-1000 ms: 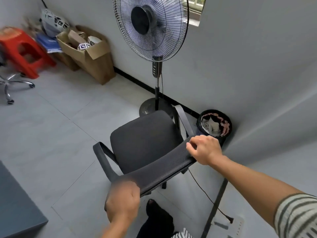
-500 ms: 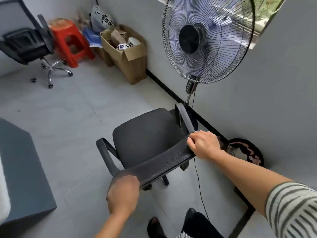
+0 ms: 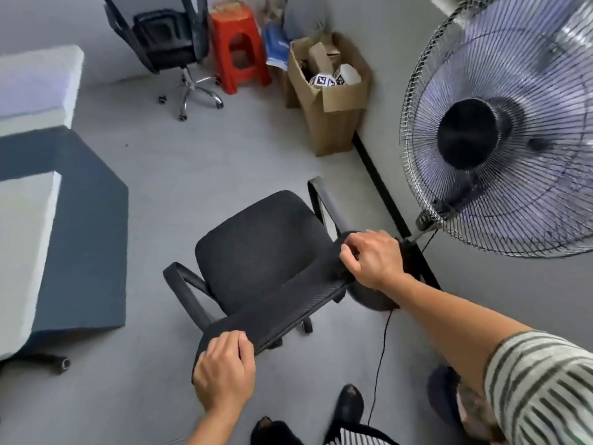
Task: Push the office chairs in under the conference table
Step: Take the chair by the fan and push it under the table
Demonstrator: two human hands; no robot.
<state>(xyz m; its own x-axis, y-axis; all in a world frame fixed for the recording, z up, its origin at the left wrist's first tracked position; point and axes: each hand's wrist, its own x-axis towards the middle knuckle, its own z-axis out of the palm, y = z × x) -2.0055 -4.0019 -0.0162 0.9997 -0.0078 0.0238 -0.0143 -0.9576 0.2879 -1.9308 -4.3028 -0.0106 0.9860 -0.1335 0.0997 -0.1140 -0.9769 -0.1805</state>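
A black office chair (image 3: pixel 256 248) with curved armrests stands in front of me, seat facing away. My left hand (image 3: pixel 223 370) grips the left end of its mesh backrest top, and my right hand (image 3: pixel 372 258) grips the right end. The conference table (image 3: pixel 29 226), white-topped with a dark blue side panel, fills the left edge; the chair stands apart from it to the right. A second black office chair (image 3: pixel 167 43) on a chrome star base stands at the back by the wall.
A large pedestal fan (image 3: pixel 494 136) stands close on the right, its cord trailing across the floor beside my feet. A red plastic stool (image 3: pixel 239 46) and an open cardboard box (image 3: pixel 330 91) sit along the far wall. Bare grey floor lies between chair and table.
The view has swung left and the chair has turned and rolled away from the wall and bin. The table and second chair have come into view. Both hands keep their hold on the backrest.
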